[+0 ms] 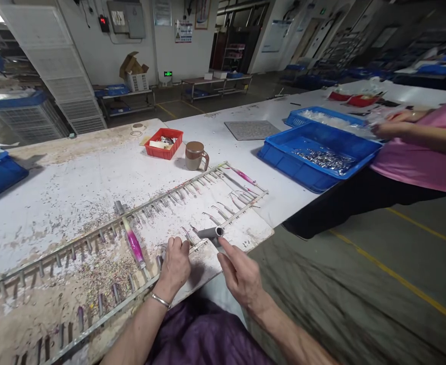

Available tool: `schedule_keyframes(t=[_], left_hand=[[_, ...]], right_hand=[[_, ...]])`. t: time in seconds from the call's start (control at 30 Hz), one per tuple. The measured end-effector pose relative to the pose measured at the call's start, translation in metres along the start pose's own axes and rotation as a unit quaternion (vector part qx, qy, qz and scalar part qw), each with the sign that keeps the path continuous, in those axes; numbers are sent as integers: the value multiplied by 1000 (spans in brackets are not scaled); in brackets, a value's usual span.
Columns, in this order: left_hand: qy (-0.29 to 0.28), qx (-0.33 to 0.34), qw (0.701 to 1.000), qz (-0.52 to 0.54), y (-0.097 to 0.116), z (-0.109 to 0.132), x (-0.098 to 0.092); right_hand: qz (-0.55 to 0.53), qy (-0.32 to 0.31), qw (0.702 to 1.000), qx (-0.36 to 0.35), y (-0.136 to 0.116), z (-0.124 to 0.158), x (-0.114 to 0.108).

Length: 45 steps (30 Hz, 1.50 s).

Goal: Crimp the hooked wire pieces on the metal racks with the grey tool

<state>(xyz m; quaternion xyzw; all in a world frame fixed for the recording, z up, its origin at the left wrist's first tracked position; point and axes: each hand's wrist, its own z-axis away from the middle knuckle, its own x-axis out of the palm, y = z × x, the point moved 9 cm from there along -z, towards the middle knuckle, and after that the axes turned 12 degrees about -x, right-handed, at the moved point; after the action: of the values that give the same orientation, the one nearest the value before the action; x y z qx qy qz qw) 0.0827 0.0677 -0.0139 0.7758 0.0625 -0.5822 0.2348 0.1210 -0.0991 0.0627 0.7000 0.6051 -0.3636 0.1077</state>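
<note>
Pale and littered with coloured flecks (109,281), the worktable (94,167) stretched before a dim workshop wall (145,63), and a long metal rack (162,196) lay flat on it, presumably so that its pegs (117,292) came within easy reach of the near edge. One magenta-and-yellow lure (135,247) spanned the rack crosswise, which likely spared its painted body from the gritty tabletop; a pink lure (243,176) lay toward the far end. By the near rail (114,309) rested a grey tube (208,232), its hollow end facing the right hand (244,279), whose forefinger reached out to the rim with the thumb held apart, gripping nothing; whether the fingertip touched was unclear. The left hand (177,266) bent its fingers down at that rail, perhaps to steady the rack, though what they held, if anything, was hidden. A brown mug (193,156) and a red tray (172,150) stood beyond, apparently clear of the work, while a blue tray (295,171) sat near a co-worker in pink (424,157).
</note>
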Motion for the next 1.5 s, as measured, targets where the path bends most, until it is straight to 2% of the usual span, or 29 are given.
schedule_keyframes(t=[0.17, 0.23, 0.33, 0.4, 0.5, 0.57, 0.63, 0.73, 0.8, 0.87, 0.93, 1.0, 1.13, 1.3, 1.37, 1.5], left_hand=[[0, 2, 1000, 7, 1, 0, -3], [-2, 4, 1000, 6, 1, 1, -4], [0, 3, 1000, 1, 1, 1, -4], [7, 2, 1000, -1, 0, 0, -4], [8, 9, 1000, -7, 2, 0, -2], [5, 14, 1000, -10, 3, 0, -1], [8, 15, 1000, -16, 3, 1, -1], [12, 13, 1000, -22, 4, 1, -2], [7, 10, 1000, -18, 4, 1, -3], [3, 3, 1000, -12, 3, 1, -3], [1, 1, 1000, -8, 3, 0, -3], [4, 0, 1000, -6, 3, 0, -2], [36, -9, 999, 33, -2, -3, -4], [109, -81, 988, 68, -20, -3, -26], [98, -88, 991, 32, -19, -4, -33], [27, -74, 996, -38, -1, -13, -32]], right_hand=[[12, -65, 998, -17, -5, 5, 11], [-8, -48, 999, -3, -4, 2, 2], [-20, 19, 1000, -10, -6, -3, -13], [-5, 26, 999, -27, -10, -2, -10], [15, -37, 999, -30, -11, 3, 8], [-4, -64, 998, -14, -9, 2, 10], [-35, -41, 999, -5, -8, -3, 0], [-37, 34, 999, -17, -8, -8, -18], [-12, 28, 999, -20, -7, -2, -11], [11, -28, 999, -12, -5, 10, 8], [3, -75, 997, 10, 0, 25, 24], [-26, -80, 996, 38, 5, 37, 28], [-39, -19, 994, 103, 24, 43, 14], [-46, 49, 963, 262, 62, 64, 12], [-71, 65, 944, 315, 74, 78, 20], [-112, 77, 916, 378, 88, 102, 34]])
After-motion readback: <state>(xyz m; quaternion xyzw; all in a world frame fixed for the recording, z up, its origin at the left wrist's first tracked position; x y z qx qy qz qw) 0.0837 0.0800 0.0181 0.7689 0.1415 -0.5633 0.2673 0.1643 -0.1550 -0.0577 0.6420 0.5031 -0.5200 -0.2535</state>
